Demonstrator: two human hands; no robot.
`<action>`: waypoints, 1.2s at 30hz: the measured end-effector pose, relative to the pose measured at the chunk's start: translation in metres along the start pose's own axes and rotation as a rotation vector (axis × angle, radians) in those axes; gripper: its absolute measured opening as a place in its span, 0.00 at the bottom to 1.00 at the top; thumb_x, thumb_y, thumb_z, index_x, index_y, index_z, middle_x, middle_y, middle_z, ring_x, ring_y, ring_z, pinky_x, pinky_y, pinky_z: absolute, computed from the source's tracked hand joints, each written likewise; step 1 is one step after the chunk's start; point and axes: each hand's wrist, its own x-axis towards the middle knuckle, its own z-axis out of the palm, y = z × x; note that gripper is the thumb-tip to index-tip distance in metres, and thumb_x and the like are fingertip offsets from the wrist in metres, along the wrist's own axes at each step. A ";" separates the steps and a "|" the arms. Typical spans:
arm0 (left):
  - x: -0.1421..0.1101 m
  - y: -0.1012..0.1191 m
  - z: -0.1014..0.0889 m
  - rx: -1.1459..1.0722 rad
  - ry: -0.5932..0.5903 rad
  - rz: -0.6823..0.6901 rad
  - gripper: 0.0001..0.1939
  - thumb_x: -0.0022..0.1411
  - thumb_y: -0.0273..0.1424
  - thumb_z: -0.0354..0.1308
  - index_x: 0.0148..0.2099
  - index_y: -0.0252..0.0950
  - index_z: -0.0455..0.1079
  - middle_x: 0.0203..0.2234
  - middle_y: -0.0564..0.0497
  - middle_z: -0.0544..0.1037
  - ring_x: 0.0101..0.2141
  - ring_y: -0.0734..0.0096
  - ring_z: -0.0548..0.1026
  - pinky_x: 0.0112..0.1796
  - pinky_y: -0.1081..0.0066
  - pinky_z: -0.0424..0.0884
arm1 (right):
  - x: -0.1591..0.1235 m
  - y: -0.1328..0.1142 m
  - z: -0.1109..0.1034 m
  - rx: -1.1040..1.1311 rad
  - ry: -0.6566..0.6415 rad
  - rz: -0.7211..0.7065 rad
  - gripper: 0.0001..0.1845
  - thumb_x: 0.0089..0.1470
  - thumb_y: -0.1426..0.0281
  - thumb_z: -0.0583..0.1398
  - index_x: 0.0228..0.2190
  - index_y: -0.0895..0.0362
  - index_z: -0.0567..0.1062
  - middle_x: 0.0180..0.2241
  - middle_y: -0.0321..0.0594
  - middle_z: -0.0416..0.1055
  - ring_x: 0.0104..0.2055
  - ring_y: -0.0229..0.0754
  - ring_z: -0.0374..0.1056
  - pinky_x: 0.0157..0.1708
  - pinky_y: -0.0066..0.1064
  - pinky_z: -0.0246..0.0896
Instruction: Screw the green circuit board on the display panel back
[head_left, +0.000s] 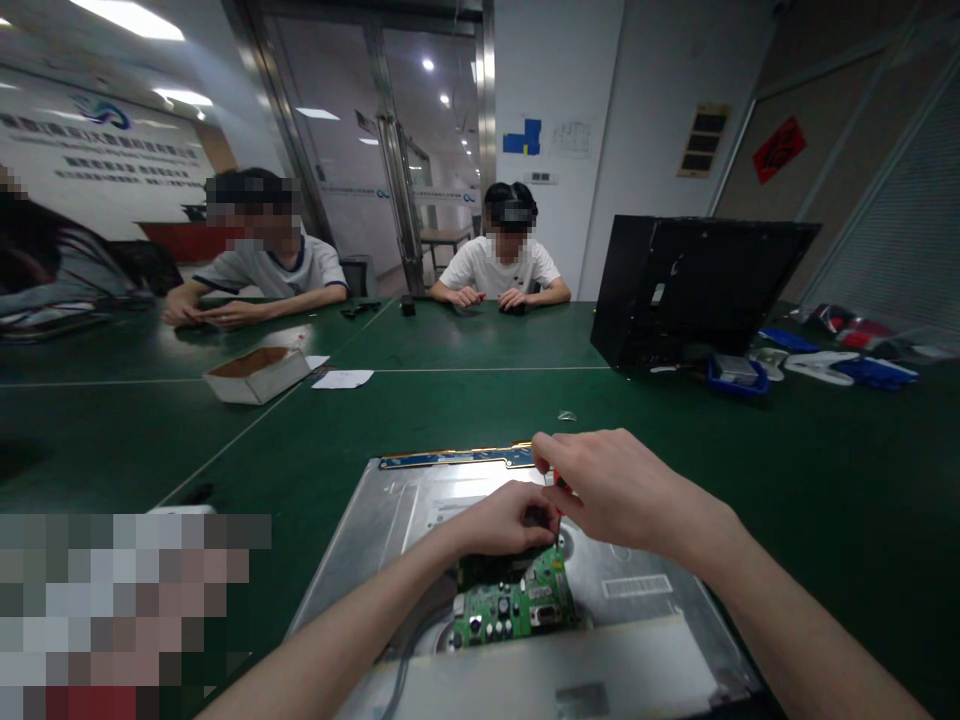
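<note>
My right hand (600, 485) grips a screwdriver (559, 482) whose red handle shows between the fingers. Its shaft points down at the upper right corner of a green circuit board (517, 605). Curled in from the left, my left hand (502, 520) has its fingertips closed at the lower shaft; the exact contact is partly hidden. The board lies on the metal back of a flat display panel (637, 610). Along the panel's far edge runs a narrow blue circuit strip (450, 458), and a grey cable (411, 650) curves beside the board.
A black monitor housing (697, 290) stands at the right, with a blue tray (739, 375) and gloves (847, 368) beside it. An open white box (259, 376) and paper (343, 379) lie at left on the green table (465, 400). Several people sit around it.
</note>
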 end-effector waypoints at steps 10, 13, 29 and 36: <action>0.001 0.001 -0.001 -0.003 -0.007 0.009 0.05 0.51 0.21 0.61 0.32 0.33 0.72 0.26 0.54 0.75 0.30 0.69 0.72 0.33 0.74 0.66 | -0.008 -0.001 -0.006 0.121 -0.055 0.020 0.09 0.55 0.71 0.58 0.39 0.54 0.65 0.34 0.37 0.74 0.32 0.43 0.70 0.25 0.29 0.50; 0.001 0.002 -0.001 -0.011 -0.021 0.015 0.06 0.51 0.20 0.60 0.33 0.33 0.72 0.26 0.54 0.75 0.29 0.70 0.72 0.32 0.75 0.66 | -0.004 -0.003 -0.001 -0.020 -0.001 0.100 0.08 0.56 0.67 0.58 0.38 0.55 0.66 0.32 0.38 0.75 0.31 0.46 0.71 0.21 0.30 0.45; 0.001 -0.003 0.001 -0.013 -0.003 0.004 0.06 0.52 0.21 0.61 0.34 0.33 0.72 0.28 0.53 0.76 0.31 0.68 0.73 0.34 0.73 0.67 | -0.004 0.000 -0.004 -0.002 -0.018 0.073 0.06 0.56 0.70 0.55 0.38 0.56 0.65 0.32 0.39 0.75 0.30 0.45 0.71 0.22 0.31 0.47; 0.001 -0.001 0.000 -0.006 0.017 0.023 0.05 0.51 0.21 0.61 0.33 0.33 0.72 0.27 0.54 0.76 0.31 0.68 0.72 0.34 0.73 0.67 | -0.012 0.001 -0.008 0.084 -0.037 0.029 0.04 0.56 0.70 0.56 0.36 0.54 0.67 0.32 0.37 0.75 0.31 0.43 0.71 0.24 0.30 0.49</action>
